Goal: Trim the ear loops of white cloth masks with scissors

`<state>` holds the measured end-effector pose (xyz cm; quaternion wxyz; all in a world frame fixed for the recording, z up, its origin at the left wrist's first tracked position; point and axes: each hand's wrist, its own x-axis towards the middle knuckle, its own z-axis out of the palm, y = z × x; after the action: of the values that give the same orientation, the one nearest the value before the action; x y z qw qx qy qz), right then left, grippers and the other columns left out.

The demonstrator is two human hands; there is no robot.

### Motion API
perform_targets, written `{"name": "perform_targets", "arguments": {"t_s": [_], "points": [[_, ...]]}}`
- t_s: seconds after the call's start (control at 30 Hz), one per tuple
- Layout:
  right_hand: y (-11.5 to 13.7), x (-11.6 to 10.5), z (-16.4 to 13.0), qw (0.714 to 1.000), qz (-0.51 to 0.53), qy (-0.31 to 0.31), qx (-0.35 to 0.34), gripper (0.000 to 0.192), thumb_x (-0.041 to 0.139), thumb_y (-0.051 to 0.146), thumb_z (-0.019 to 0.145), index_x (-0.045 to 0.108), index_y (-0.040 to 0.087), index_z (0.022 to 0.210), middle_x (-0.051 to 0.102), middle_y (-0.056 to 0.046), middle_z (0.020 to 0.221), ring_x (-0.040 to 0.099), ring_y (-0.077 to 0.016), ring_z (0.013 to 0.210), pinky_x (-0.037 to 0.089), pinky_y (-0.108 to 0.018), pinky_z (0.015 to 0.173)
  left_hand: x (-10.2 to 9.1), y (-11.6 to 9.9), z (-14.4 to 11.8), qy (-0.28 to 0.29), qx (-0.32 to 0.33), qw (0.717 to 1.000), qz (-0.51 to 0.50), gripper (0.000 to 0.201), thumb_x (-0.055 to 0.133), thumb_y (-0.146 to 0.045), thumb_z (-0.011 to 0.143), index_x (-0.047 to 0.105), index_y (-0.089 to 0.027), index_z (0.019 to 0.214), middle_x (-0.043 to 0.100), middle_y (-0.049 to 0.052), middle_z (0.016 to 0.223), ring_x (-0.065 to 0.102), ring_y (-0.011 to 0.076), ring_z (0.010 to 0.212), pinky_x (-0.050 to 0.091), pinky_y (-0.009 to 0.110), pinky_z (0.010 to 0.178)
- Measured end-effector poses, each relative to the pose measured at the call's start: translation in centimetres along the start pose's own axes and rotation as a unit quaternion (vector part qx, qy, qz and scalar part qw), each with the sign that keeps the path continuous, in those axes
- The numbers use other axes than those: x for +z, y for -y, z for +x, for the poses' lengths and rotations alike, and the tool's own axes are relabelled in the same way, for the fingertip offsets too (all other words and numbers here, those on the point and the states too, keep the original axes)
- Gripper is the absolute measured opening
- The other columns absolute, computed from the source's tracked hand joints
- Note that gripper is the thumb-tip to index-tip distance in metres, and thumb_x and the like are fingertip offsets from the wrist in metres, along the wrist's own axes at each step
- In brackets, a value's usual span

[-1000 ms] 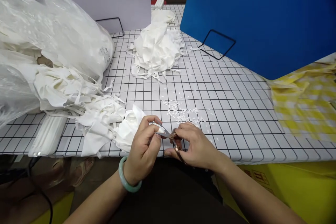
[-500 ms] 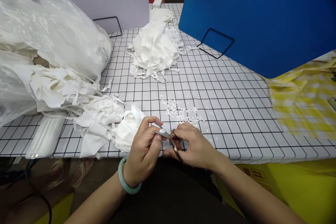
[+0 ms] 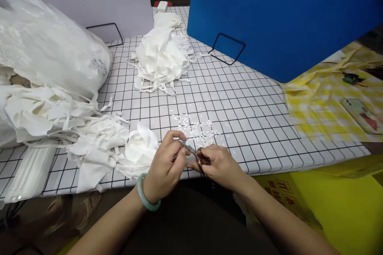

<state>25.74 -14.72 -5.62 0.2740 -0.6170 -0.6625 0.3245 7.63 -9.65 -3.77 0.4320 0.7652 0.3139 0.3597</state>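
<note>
The right hand [image 3: 221,165] grips small scissors [image 3: 194,153], blades closed, trimming a white mask [image 3: 139,151] pinched by the left hand [image 3: 166,163] (clippings [image 3: 194,129] lie just beyond); next snip needs repositioning.

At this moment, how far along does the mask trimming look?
Done: a heap of white masks lies at the far side of the table, and small white snippets litter the grid cloth. In hand: the left hand pinches a white piece while the right hand works the scissors. Left: a larger pile of masks spills from the plastic bag.
</note>
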Motion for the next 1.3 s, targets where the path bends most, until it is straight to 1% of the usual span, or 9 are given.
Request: {"name": "perform_targets", "arguments": {"t_s": [0.17,0.3,0.4,0.6,0.77,0.87,1.0,1.17,1.3], "points": [[-1.2,0.0,-0.9,0.976,0.156,0.015,0.152,0.053,0.068,0.069,0.078,0.056,0.02,0.063,0.056,0.001,0.054,0.054,-0.0149,0.052,0.044,-0.027,0.051,0.7,0.9,0.5,0.009,-0.025,0.999,-0.035,0.025,0.042,-0.018,0.102,0.062,-0.017,0.086,0.056,0.009,0.091,0.053,0.023,0.111,0.051,0.034,0.087],[-1.4,0.6,-1.0,0.952,0.29,-0.028,0.096,0.057,0.079,0.067,0.068,0.067,0.02,0.099,0.074,-0.01,0.1,0.072,-0.0273,0.093,0.059,-0.038,0.082,0.8,-0.3,-0.3,0.005,-0.043,0.997,-0.059,0.025,0.043,-0.019,0.102,0.067,-0.016,0.094,0.061,0.013,0.107,0.055,0.0239,0.12,0.051,0.038,0.099],[-0.9,2.0,-0.6,0.926,0.367,-0.019,0.09,0.055,0.083,0.06,0.068,0.062,0.023,0.103,0.073,-0.009,0.104,0.073,-0.0268,0.092,0.061,-0.037,0.08,0.0,-1.4,-1.2,0.053,0.014,0.997,-0.057,0.024,0.045,-0.018,0.1,0.068,-0.016,0.108,0.06,0.016,0.132,0.053,0.0262,0.131,0.043,0.045,0.113],[-0.1,3.4,0.4,0.898,0.429,-0.043,0.093,0.027,0.077,0.036,0.083,0.053,0.023,0.083,0.063,-0.001,0.081,0.065,-0.0162,0.066,0.058,-0.032,0.066,-7.9,1.8,-5.0,-0.099,-0.03,0.985,0.135,0.021,0.046,-0.012,0.096,0.067,-0.016,0.099,0.066,0.013,0.112,0.063,0.0239,0.111,0.055,0.043,0.095],[0.4,3.0,1.1,0.927,0.368,0.0,0.073,0.025,0.077,0.037,0.083,0.056,0.023,0.085,0.064,-0.002,0.083,0.065,-0.0187,0.072,0.057,-0.034,0.07,-12.1,5.1,-7.9,0.033,-0.113,0.953,0.278,0.022,0.055,-0.009,0.084,0.063,-0.017,0.103,0.065,0.009,0.097,0.061,0.0241,0.094,0.054,0.04,0.085],[1.8,4.4,1.8,0.944,0.324,0.01,0.056,0.034,0.083,0.041,0.076,0.057,0.024,0.088,0.068,-0.006,0.099,0.067,-0.023,0.092,0.057,-0.037,0.08,-11.9,4.8,-7.8,0.015,-0.114,0.95,0.291,0.013,0.053,-0.008,0.083,0.061,-0.018,0.088,0.062,0.006,0.086,0.058,0.0228,0.085,0.05,0.036,0.078],[4.4,7.7,3.6,0.944,0.325,0.05,0.003,0.041,0.086,0.039,0.071,0.053,0.025,0.092,0.064,-0.007,0.12,0.062,-0.0256,0.112,0.055,-0.038,0.089,-11.3,2.2,-6.2,-0.061,-0.157,0.968,0.185,0.005,0.055,-0.014,0.084,0.058,-0.019,0.085,0.058,0.001,0.077,0.053,0.0171,0.075,0.044,0.027,0.066],[6.5,9.6,6.0,0.948,0.312,0.044,-0.04,0.017,0.07,0.034,0.082,0.058,0.022,0.084,0.064,-0.002,0.084,0.061,-0.0179,0.078,0.054,-0.032,0.076,-11.5,-0.1,-5.3,-0.083,-0.225,0.969,0.05,0.013,0.063,-0.025,0.083,0.055,-0.018,0.077,0.05,-0.003,0.068,0.044,0.0114,0.064,0.036,0.023,0.058],[6.8,9.1,6.9,0.929,0.365,-0.021,-0.061,0.016,0.069,0.032,0.081,0.056,0.023,0.086,0.062,-0.002,0.086,0.062,-0.017,0.081,0.055,-0.031,0.077,-12.2,-0.3,-5.7,-0.024,-0.315,0.94,-0.127,0.024,0.072,-0.034,0.079,0.057,-0.016,0.075,0.046,-0.004,0.064,0.037,0.0087,0.057,0.029,0.022,0.052]]}}
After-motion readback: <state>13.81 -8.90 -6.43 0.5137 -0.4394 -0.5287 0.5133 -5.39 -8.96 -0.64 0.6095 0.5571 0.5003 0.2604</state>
